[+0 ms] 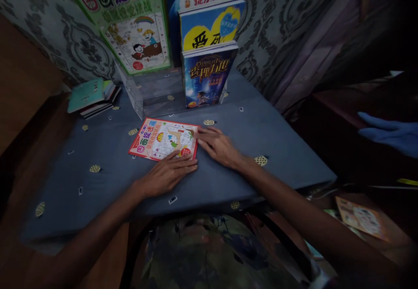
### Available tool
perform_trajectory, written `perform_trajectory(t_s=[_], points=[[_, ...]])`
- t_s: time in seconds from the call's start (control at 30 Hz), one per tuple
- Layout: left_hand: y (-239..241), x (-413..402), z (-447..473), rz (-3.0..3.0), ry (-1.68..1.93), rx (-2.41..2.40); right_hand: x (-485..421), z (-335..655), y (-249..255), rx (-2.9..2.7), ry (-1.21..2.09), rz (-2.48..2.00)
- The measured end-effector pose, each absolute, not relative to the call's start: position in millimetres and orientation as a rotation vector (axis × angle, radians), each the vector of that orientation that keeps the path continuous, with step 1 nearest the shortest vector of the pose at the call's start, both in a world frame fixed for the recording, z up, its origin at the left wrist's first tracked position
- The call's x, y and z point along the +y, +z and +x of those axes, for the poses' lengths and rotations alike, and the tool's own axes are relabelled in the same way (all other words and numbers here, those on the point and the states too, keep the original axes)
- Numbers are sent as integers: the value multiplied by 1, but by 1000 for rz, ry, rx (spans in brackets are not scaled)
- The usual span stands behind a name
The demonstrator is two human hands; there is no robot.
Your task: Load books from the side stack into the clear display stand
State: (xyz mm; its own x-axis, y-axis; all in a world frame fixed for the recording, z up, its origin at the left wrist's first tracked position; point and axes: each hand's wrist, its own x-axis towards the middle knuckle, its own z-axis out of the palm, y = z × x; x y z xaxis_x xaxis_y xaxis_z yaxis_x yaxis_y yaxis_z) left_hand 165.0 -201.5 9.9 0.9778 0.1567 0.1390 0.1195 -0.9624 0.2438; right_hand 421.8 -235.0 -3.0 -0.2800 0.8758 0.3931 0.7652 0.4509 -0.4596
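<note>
We found the red-bordered activity booklet (163, 140) lying flat and face up on the grey-blue table (277, 136), a little in front of the clear stand (153, 93) and not touching it. Judging by that, the booklet had been set down but not yet stood among the others: a dark blue book (207, 77) and a yellow-and-blue book (210, 21) were upright in the stand, a large green-bordered one (130, 23) leaned at the wall behind it, and part of the stand showed bare. A small stack of thin books (93, 97) lay well apart at the table's far left. We saw the left hand (168, 173) spread flat, palm down, its fingertips resting on the booklet's near edge, with no finger curled under it. The right hand (217, 145) was likewise flat and loose, its fingertips touching the booklet's right edge near the corner. Neither hand had closed around anything; both only pressed or steadied the cover. Off to the right, away from the table, we noted another person's blue-gloved hand (392, 134), and lower down another booklet (361, 217) lying in shadow.
</note>
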Motion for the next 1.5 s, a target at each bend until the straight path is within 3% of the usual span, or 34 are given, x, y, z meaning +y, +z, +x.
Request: perform_trajectory(t_s=[0.23,1.0,1.3,1.5], points=[[6,-205,164,2887,270,240,-272,405,-5,-2187,439,-1174],[12,-201,204,3092,187,362,-180,447,-3,-2117,467,-1336],[13,-196,208,3053,357,406,-178,445,-1,-2040,513,-1307],[17,-174,224,3030,264,513,-176,451,-5,-1929,588,-1312]])
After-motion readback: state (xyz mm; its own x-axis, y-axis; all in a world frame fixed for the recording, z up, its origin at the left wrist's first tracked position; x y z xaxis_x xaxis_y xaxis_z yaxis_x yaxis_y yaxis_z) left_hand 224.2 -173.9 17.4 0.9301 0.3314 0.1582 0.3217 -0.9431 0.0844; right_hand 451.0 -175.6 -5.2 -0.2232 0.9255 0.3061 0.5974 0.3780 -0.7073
